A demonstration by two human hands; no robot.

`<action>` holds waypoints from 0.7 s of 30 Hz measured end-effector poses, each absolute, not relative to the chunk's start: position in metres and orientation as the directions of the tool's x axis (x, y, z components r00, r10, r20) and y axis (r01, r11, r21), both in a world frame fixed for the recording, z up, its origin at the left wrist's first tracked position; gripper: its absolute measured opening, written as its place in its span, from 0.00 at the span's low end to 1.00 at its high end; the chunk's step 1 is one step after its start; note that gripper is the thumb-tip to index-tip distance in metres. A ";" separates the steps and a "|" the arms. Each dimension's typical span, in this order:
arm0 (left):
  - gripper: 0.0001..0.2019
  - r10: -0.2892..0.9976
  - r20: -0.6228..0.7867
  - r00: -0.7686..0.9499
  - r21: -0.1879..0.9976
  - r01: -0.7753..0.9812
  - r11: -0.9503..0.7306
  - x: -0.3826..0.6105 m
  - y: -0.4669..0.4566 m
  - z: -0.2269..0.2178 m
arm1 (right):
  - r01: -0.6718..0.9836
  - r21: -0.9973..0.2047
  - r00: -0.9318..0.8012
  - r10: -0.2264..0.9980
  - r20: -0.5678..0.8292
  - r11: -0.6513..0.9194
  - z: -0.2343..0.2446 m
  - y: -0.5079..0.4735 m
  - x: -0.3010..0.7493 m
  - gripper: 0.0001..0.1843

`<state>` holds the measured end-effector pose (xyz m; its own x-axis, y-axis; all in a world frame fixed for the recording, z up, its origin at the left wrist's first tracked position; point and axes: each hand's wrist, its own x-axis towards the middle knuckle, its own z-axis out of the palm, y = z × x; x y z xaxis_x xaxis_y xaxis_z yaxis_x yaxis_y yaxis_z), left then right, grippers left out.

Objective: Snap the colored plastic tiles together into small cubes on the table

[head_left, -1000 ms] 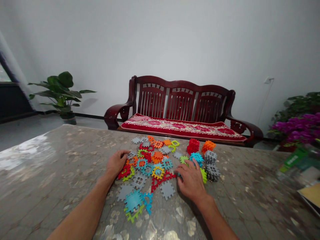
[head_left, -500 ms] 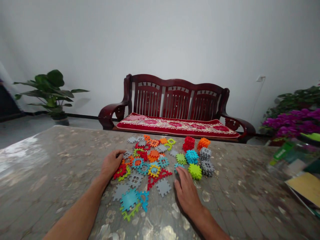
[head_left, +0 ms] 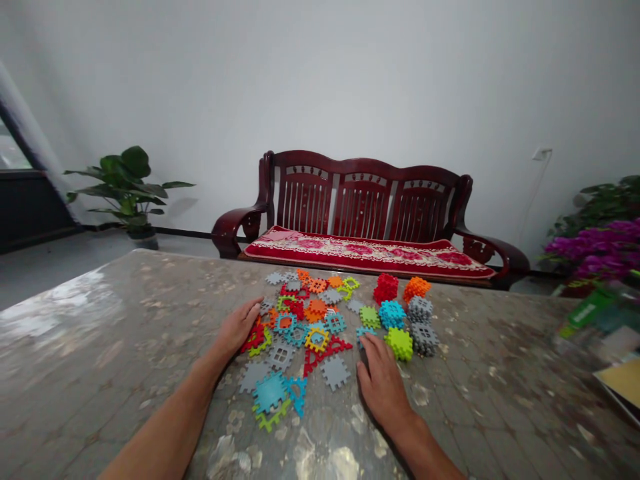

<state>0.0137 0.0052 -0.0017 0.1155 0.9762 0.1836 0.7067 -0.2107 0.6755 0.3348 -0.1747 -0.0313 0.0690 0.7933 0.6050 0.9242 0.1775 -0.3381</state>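
The left hand (head_left: 241, 327) lies on the table (head_left: 160, 313) at the left edge of a messy pile (head_left: 316, 309) of toothed pieces. Its fingers are stretched out and point away and a bit to the right. The hand looks open.

At the near end of the pile is one big blue square (head_left: 271, 391), set on a slant over one green piece (head_left: 273, 418). One blue triangle (head_left: 299, 402) sits beside it, its tip toward the person. Next comes one yellow piece (head_left: 317, 348), then a red toothed shape (head_left: 323, 353) with its long way sloping from low left to high right. One gray square (head_left: 335, 372) is just below that.

The small blue piece (head_left: 361, 332) is to the right of the pile, under the fingertips of the right hand (head_left: 383, 381). The part that shows runs from side to side; fingers hide the rest. This hand is open, thumb apart, fingers pointing away and left.

Just behind that piece is one flat green square (head_left: 369, 317). Farther right are six stacks: one red (head_left: 385, 288), one blue (head_left: 391, 313), one lime (head_left: 399, 343), one orange (head_left: 417, 289) and two gray (head_left: 424, 339).
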 end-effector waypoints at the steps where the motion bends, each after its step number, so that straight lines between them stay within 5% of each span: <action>1: 0.29 0.977 0.179 0.115 0.677 0.706 -0.207 0.014 0.004 -0.001 | 0.924 -0.338 0.064 0.799 0.598 0.180 -0.029 -0.176 0.334 0.25; 15: 0.29 0.979 0.183 0.087 0.682 0.706 -0.190 0.013 -0.005 -0.001 | 0.867 -0.395 -0.097 0.881 0.464 0.303 -0.010 -0.168 0.296 0.25; 21: 0.30 0.979 0.187 0.078 0.682 0.707 -0.187 0.010 -0.004 -0.004 | 0.860 -0.439 -0.041 0.895 0.445 0.258 -0.025 -0.159 0.269 0.25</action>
